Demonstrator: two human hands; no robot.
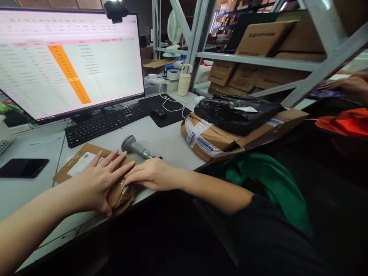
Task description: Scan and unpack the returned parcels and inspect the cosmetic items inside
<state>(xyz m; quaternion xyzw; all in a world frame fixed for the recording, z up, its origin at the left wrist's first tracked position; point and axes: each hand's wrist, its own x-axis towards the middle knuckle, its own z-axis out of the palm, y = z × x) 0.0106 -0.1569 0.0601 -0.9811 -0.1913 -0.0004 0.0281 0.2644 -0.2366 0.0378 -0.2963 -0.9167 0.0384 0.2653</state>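
A brown paper parcel (79, 153) with a white label and shiny clear tape lies at the front edge of the desk. Across it rests my left hand (99, 180), fingers spread and pressing on the wrapping. My right hand (152, 174) has its fingers closed in a pinch at the parcel's crumpled, taped right end. What exactly sits between those fingertips is partly hidden, but it looks like the clear tape and paper there. Just behind my right hand lies a grey handheld barcode scanner (135, 145), its handle end partly covered by the hand.
A monitor (109, 73), keyboard (106, 122) and mouse (158, 114) stand behind. A phone (24, 168) lies left. To the right, a black plastic bag (230, 111) rests on a taped brown package (205, 140). Metal shelf bars (258, 61) and cartons (258, 38) rise beyond.
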